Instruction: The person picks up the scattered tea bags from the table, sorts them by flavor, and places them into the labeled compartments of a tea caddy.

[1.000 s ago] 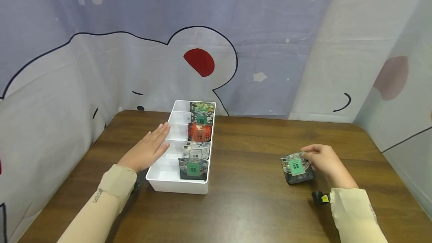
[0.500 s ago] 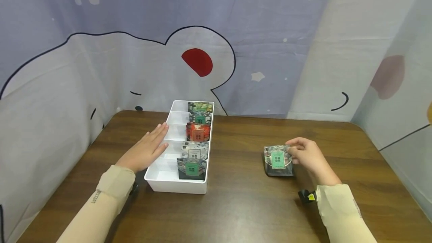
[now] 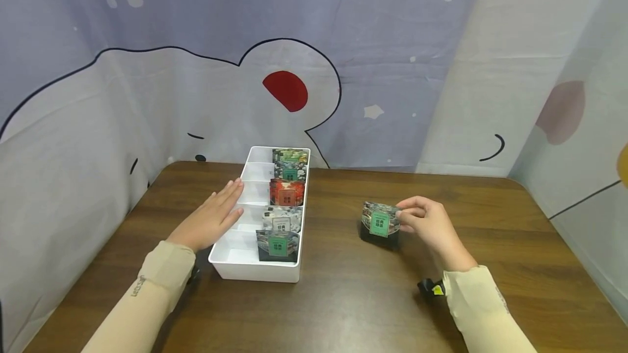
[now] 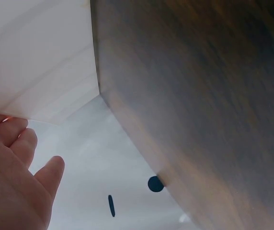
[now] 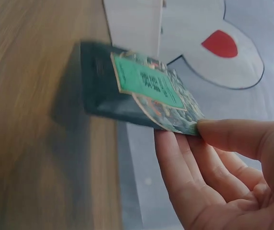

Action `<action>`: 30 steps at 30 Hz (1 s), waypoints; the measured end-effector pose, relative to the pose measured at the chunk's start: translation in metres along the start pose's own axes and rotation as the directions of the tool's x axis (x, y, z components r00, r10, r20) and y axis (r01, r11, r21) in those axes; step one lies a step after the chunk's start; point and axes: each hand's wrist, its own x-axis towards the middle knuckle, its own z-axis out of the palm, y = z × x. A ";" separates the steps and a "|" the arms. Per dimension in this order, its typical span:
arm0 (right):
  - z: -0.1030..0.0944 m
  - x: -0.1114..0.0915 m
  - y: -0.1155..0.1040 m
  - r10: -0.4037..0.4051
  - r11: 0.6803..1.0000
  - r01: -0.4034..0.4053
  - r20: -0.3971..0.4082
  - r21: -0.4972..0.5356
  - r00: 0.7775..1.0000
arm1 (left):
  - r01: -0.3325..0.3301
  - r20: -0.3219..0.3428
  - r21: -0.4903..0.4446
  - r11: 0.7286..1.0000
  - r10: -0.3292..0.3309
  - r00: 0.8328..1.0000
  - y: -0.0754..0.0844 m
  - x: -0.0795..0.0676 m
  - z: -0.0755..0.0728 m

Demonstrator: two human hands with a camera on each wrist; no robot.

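Observation:
My right hand (image 3: 432, 230) pinches a dark sachet (image 3: 380, 226) with a green label by its upper right corner, between thumb and fingers. In the right wrist view the sachet (image 5: 137, 91) is tilted above the wooden table. A white divided tray (image 3: 255, 271) stands left of it, with several upright sachets along its right side. The front one is a green-labelled sachet (image 3: 277, 246); behind it come a whitish sachet (image 3: 282, 219), a red sachet (image 3: 287, 194) and greenish ones. My left hand (image 3: 208, 217), fingers straight, rests against the tray's left rim.
The wooden table (image 3: 353, 298) reaches back to a patterned cloth backdrop (image 3: 392, 70). A dark wrist camera (image 3: 432, 287) sits under the right sleeve. The tray's left side shows bare white compartments (image 3: 257, 192).
My right hand has carried the green-labelled sachet leftward, closer to the tray, and the sachet's tilt has changed. The left hand stays at the tray; the whole view shifts slightly.

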 end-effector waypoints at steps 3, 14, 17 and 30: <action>0.006 -0.001 -0.005 -0.025 0.999 0.025 -0.006 0.024 1.000 | 0.001 0.001 0.002 1.000 -0.001 1.000 0.000 0.000 0.000; 0.025 -0.004 -0.028 -0.112 0.988 0.116 -0.042 0.100 0.993 | -0.010 0.002 0.005 1.000 0.010 1.000 0.001 0.000 -0.002; 0.033 -0.005 -0.035 -0.144 0.979 0.151 -0.057 0.136 0.988 | -0.017 -0.002 0.009 1.000 0.017 1.000 0.001 0.000 -0.002; 0.071 -0.007 -0.063 -0.261 0.907 0.283 -0.109 0.312 0.959 | -0.021 -0.001 0.020 1.000 0.021 1.000 0.001 0.000 -0.002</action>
